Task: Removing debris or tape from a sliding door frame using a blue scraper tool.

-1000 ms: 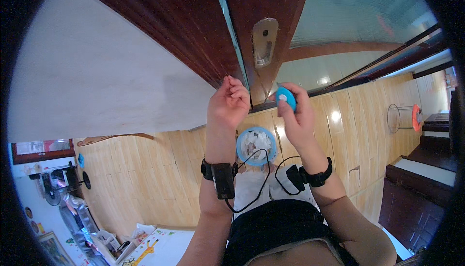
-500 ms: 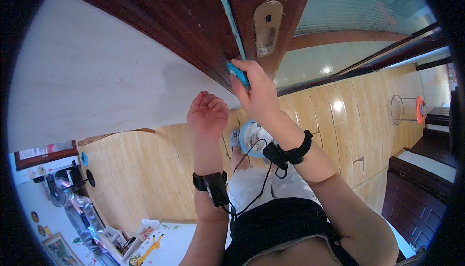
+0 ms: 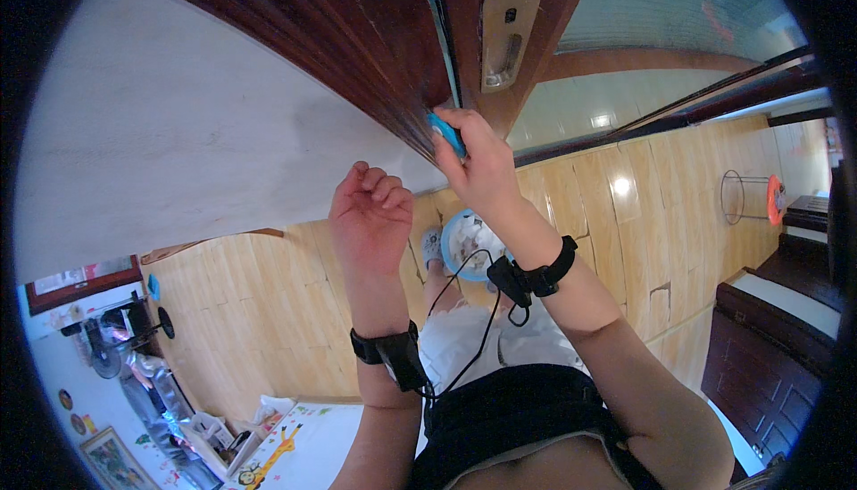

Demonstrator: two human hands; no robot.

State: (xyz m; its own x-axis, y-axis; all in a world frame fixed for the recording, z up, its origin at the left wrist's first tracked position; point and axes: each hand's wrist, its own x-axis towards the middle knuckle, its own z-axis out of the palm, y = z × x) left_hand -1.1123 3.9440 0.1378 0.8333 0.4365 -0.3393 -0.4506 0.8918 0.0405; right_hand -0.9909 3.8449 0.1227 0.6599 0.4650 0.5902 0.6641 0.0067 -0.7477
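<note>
My right hand grips a small blue scraper-like tool with a pale spot on its side; its working edge is hidden. The tool is against the dark brown wooden door frame, beside the narrow teal gap along the door. My left hand hangs near the white wall, palm showing, fingers loosely curled with nothing in them. Just above my right hand, a recessed metal pull handle is set in the sliding door.
Near my feet stands a light-blue bin with white crumpled waste in it. Black wrist straps joined by a cable are on both forearms. A round stool with an orange top stands far right, near dark wooden cabinets. A fan is far left.
My left hand has shifted slightly left and up. My right hand keeps hold of the blue tool and has moved slightly right with it. The door and frame appear shifted slightly in view.
</note>
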